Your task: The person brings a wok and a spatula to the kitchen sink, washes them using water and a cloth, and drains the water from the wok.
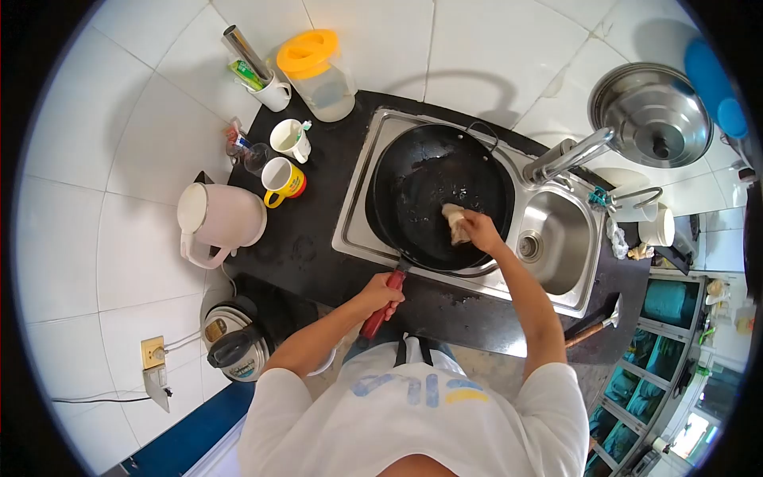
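A large black wok (421, 183) rests over the left basin of the steel sink (584, 278), its inside wet with small droplets. My left hand (381, 296) is wrapped round the wok's red handle (373, 322) at the counter's front edge. In my right hand (480, 232) is a crumpled pale cloth (455, 223), pinched between the fingers and touching the wok's inner wall at the lower right. Part of the cloth is hidden by my fingers.
Left on the counter stand a pink kettle (226, 215), a yellow mug (284, 180), a white mug (291, 140) and a yellow-lidded jug (322, 83). The faucet (576, 155) rises behind the sink. A steel lid (653, 115) hangs at upper right. A wooden-handled tool (592, 327) lies right.
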The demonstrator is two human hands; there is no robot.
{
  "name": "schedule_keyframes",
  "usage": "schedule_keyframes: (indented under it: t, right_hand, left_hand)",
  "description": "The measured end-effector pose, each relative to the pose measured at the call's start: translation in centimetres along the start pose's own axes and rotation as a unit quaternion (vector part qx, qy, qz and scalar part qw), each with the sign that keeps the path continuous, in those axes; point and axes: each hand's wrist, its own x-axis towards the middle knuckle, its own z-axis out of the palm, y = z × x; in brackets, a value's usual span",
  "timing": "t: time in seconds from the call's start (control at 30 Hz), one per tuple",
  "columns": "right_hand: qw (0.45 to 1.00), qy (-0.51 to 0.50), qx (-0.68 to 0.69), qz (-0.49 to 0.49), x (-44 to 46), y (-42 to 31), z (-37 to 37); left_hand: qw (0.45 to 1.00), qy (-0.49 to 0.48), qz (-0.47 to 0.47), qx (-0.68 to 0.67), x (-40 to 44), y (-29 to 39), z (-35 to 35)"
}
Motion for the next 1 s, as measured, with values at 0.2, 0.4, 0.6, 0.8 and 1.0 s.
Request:
schedule_keyframes:
  t: [0.2,0.4,0.6,0.8,1.0]
  right_hand:
    - [0.805,0.129,0.579,0.017,-1.9,-2.7,-1.1]
    - [0.605,0.065,0.794,-0.011,-3.0,-3.1,-2.3]
    - [0.613,0.148,0.772,0.081,-3.4,1.5,-0.1]
    - [0.749,0.193,0.621,0.129,-2.9,3.0,1.3]
    - [0.806,0.254,0.512,0.155,-1.9,0.6,2.3]
  left_hand:
    - [0.990,0.092,0.044,0.094,-1.9,1.5,-0.3]
    - [0.965,0.166,0.094,0.182,-2.1,1.8,-0.5]
    - [0.901,0.259,0.159,0.309,-3.5,2.3,-0.4]
    - [0.808,0.350,0.242,0.409,-4.2,1.4,-2.0]
    - [0.786,0.392,0.271,0.393,-6.3,2.2,-1.2]
